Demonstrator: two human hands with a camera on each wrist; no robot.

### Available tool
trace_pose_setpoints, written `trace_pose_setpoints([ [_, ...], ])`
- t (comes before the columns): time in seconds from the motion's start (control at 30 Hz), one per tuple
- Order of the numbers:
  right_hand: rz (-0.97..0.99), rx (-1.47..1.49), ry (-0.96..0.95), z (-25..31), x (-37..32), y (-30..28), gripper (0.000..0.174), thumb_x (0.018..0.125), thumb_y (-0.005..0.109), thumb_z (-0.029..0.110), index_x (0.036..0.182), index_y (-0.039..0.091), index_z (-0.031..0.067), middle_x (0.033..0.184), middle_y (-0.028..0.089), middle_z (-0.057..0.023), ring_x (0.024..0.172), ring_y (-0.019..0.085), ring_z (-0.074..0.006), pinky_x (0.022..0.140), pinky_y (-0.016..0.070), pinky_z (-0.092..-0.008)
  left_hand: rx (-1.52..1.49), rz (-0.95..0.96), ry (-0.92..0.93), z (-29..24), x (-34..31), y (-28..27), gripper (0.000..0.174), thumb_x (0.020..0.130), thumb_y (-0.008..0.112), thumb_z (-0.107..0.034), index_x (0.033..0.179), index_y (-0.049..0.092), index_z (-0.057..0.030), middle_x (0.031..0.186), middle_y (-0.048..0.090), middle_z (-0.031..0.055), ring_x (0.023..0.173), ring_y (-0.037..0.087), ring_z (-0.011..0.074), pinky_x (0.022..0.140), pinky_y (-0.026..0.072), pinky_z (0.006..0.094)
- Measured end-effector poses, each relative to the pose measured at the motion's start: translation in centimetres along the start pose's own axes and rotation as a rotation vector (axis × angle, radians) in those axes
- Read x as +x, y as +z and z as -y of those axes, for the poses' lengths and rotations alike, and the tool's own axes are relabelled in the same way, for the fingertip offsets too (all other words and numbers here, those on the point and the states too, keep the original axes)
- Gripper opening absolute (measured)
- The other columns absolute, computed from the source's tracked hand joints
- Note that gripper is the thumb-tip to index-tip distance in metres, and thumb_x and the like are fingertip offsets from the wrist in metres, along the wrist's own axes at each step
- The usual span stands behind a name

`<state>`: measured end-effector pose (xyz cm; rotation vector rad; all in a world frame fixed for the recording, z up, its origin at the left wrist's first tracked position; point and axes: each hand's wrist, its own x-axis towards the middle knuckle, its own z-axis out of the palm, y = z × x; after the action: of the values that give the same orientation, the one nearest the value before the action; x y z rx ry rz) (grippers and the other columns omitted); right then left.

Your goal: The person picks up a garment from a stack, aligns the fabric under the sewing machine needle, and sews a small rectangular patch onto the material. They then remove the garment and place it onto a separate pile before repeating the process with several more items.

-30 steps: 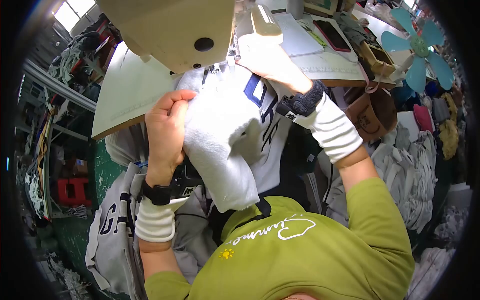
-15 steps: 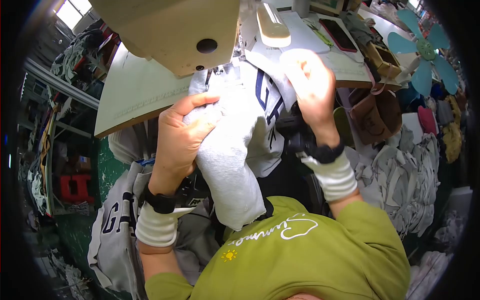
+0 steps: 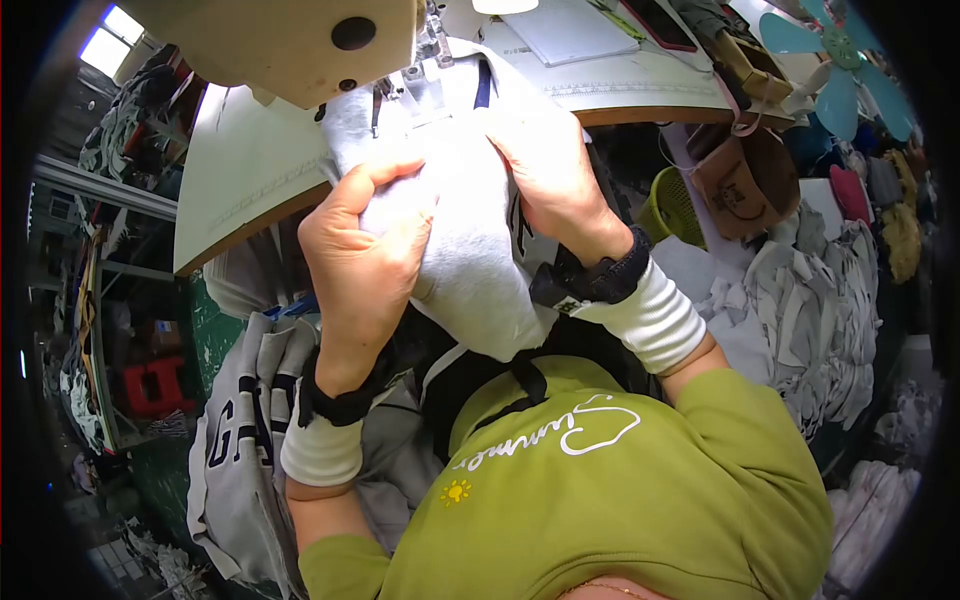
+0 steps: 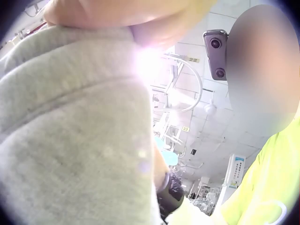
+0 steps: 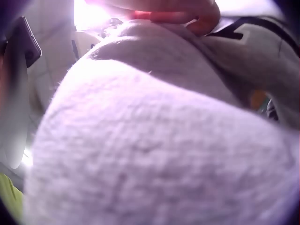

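Observation:
A light grey fleece garment (image 3: 470,275) with navy lettering, its fuzzy side up, runs from the person's lap to the needle area (image 3: 405,90) of a cream sewing machine (image 3: 270,40). On its left side, the left hand (image 3: 362,265) pinches a fold between thumb and index finger. The right hand (image 3: 555,180) holds the right edge close in front of the needle, under bright lamp light. In the left wrist view, grey cloth (image 4: 79,140) with a seam line hangs below the fingers. The right wrist view shows curled fingers at the top of the cloth (image 5: 150,140).
The white sewing table (image 3: 250,170) has a wooden front edge and ruler markings. Paper (image 3: 560,35) and a phone (image 3: 660,22) lie at the back right, near a blue fan (image 3: 840,50). Folded lettered garments (image 3: 240,440) hang at left; grey cloth pieces (image 3: 810,320) pile at right.
The right hand lifted off the cloth toward the right, then came back onto its right edge. The left hand shifted its hold slightly rightward along the cloth. The head view moved a little.

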<state>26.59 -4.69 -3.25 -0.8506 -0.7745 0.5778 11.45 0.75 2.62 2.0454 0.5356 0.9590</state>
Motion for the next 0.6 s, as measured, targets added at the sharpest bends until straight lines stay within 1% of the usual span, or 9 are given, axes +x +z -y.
trace_pose_setpoints([
  [0.03,0.034,-0.088,-0.045,0.0,0.3,-0.4,0.014,0.086,0.055,0.009,0.087,0.063,-0.0019,0.077,0.061,-0.0044,0.068,0.057,-0.0072,0.061,0.0441,-0.0184,-0.003,-0.002,0.004,0.0,-0.1,0.1,0.024,0.071,0.064,0.005,0.095,0.062,0.0034,0.087,0.065,0.0083,0.082,0.059,0.0103,0.078,0.0448,0.0231],
  [0.07,0.055,-0.336,0.144,1.2,0.5,-1.1,0.018,0.086,0.056,0.013,0.096,0.061,-0.0011,0.084,0.062,-0.0054,0.075,0.058,-0.0076,0.065,0.0449,-0.0182,0.027,-0.011,0.02,0.1,-0.2,0.2,0.024,0.071,0.065,0.005,0.094,0.063,0.0033,0.086,0.065,0.0086,0.081,0.059,0.0107,0.077,0.045,0.0231],
  [0.17,-0.059,-0.069,0.155,1.6,0.3,-0.2,0.023,0.087,0.056,0.016,0.104,0.056,0.0006,0.093,0.061,-0.0055,0.081,0.059,-0.0088,0.068,0.0464,-0.0194,0.04,-0.032,0.03,0.5,-0.3,0.3,0.023,0.07,0.067,0.004,0.092,0.063,0.0028,0.085,0.066,0.009,0.079,0.06,0.0114,0.076,0.0455,0.0232],
  [0.2,-0.06,-0.055,0.463,0.9,0.3,-1.0,0.03,0.087,0.056,0.018,0.111,0.052,0.0017,0.101,0.059,-0.0055,0.084,0.059,-0.0102,0.071,0.0478,-0.0208,0.051,-0.032,0.028,0.4,-0.3,0.3,0.02,0.072,0.067,0.003,0.092,0.064,0.0028,0.086,0.065,0.0071,0.08,0.058,0.0104,0.077,0.0448,0.0227],
  [0.23,-0.066,-0.058,0.466,0.1,0.0,-1.1,0.03,0.087,0.056,0.018,0.111,0.052,0.0017,0.101,0.059,-0.0055,0.084,0.059,-0.0102,0.071,0.0478,-0.0208,0.065,-0.028,0.025,0.4,-0.3,0.4,0.018,0.074,0.067,0.003,0.093,0.065,0.0028,0.086,0.064,0.0052,0.081,0.057,0.0093,0.077,0.044,0.0222],
  [0.3,-0.077,0.309,0.443,-0.7,0.0,0.0,0.021,0.087,0.057,0.022,0.095,0.059,0.0019,0.074,0.058,0.0005,0.062,0.052,-0.0047,0.053,0.0435,-0.0206,0.056,-0.034,0.025,0.5,-0.4,0.5,0.018,0.074,0.067,0.002,0.093,0.065,0.0028,0.086,0.064,0.0052,0.081,0.057,0.0093,0.077,0.044,0.0223],
  [0.37,-0.087,0.38,0.37,0.0,-0.1,0.7,0.021,0.086,0.058,0.02,0.094,0.057,0.0004,0.072,0.056,0.0015,0.06,0.051,-0.0053,0.053,0.0439,-0.0207,0.053,-0.046,0.028,0.5,-0.4,0.5,0.018,0.074,0.067,0.002,0.093,0.065,0.0028,0.086,0.064,0.0052,0.08,0.057,0.0092,0.077,0.044,0.0223],
  [0.5,0.009,0.086,0.047,-0.1,2.2,-0.4,0.018,0.081,0.063,0.015,0.08,0.055,-0.0014,0.069,0.056,-0.002,0.061,0.052,-0.0074,0.053,0.0431,-0.0228,0.116,-0.071,0.021,0.5,-0.9,0.2,0.016,0.076,0.066,0.0,0.091,0.064,0.0032,0.085,0.065,0.0058,0.079,0.057,0.0094,0.076,0.044,0.0221],
  [0.6,0.104,-0.836,-0.162,2.5,5.0,-0.2,0.021,0.076,0.065,0.017,0.08,0.053,0.0004,0.063,0.05,-0.0041,0.058,0.046,-0.0082,0.054,0.0414,-0.0264,0.189,-0.104,0.036,1.1,-1.7,-0.2,0.016,0.074,0.067,0.0,0.089,0.064,0.0022,0.08,0.065,0.0094,0.072,0.059,0.013,0.071,0.0451,0.0235],
])
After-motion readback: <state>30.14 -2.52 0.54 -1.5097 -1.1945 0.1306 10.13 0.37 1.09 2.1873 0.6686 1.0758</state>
